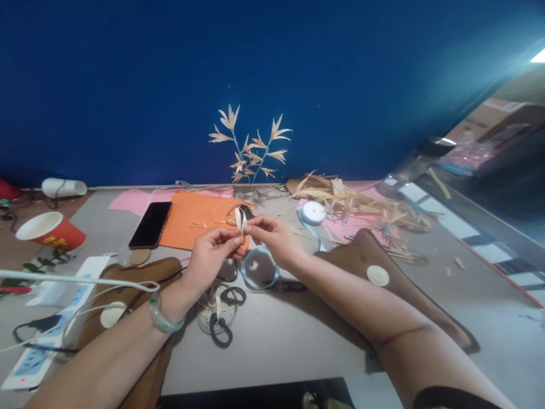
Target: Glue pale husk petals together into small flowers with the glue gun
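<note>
**Poster:** Since both hands are bunched around one tiny thing, look there first. The left hand, the one wearing the pale green bangle, has thumb and index pinched at the bottom of a pale petal-like piece. The right hand is pinching it from the other side, fingertips nearly meeting the left's. It's held upright above the table, just at the near right corner of the orange sheet.

**Reply:** ok so neither hand is loose, got it. What's the stuff behind them?

**Poster:** Straight past the hands there's a branch with pale pointed blooms, standing against the blue wall. Right of that, a messy heap of dried strips lies partly over pink paper, with a white spool just beside it, near side. Pale blue ribbon trails from there.

**Reply:** And closer in? I see black loops.

**Poster:** Yep, scissors, handles toward the person, below the left hand. The blades are hard to make out. A black phone lies on the orange sheet's left edge, and a red paper cup is farther left.

**Reply:** What's under the arms, cushions?

**Poster:** Can't say for sure, but there's a brown pad by the right forearm and another one by the left, each with a pale round disc on it.
</note>
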A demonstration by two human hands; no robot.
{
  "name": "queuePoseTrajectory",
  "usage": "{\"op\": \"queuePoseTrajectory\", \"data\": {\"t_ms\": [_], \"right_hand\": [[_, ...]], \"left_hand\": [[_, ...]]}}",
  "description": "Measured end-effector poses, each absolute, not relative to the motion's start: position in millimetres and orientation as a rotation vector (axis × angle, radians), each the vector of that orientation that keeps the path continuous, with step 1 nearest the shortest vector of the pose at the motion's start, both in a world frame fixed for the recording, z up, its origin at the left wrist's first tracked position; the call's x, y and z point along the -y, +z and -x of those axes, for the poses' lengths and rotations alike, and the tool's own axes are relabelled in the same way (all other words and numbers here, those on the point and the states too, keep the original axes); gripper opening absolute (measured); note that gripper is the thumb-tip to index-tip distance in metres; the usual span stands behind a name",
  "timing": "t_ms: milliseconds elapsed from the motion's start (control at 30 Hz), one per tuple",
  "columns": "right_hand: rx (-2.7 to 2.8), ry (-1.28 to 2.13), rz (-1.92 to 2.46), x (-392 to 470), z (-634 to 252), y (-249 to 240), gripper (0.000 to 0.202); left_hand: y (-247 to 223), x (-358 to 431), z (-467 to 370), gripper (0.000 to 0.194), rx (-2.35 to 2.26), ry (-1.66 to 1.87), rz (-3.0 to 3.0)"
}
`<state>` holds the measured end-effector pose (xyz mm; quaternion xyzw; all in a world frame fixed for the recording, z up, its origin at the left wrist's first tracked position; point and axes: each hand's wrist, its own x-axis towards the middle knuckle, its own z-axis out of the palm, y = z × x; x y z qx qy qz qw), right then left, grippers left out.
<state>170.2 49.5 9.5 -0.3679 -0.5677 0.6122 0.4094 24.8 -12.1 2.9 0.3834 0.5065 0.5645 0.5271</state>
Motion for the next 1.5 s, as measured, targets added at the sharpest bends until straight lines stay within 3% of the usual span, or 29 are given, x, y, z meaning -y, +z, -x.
{"op": "queuePoseTrajectory", "data": {"t_ms": [467,1500], "right_hand": [[1.395,1.58,0.894,-44.0,-169.0,11.2,0.025],[1.288,1.604,0.834,-48.7,-171.1,11.3,0.022]], "left_hand": [[4.1,12.6,-26.0,0.04,-1.2,1.368,-0.909],[0.6,13.5,-24.7,0.022,-1.203,1.278,-0.986]]}}
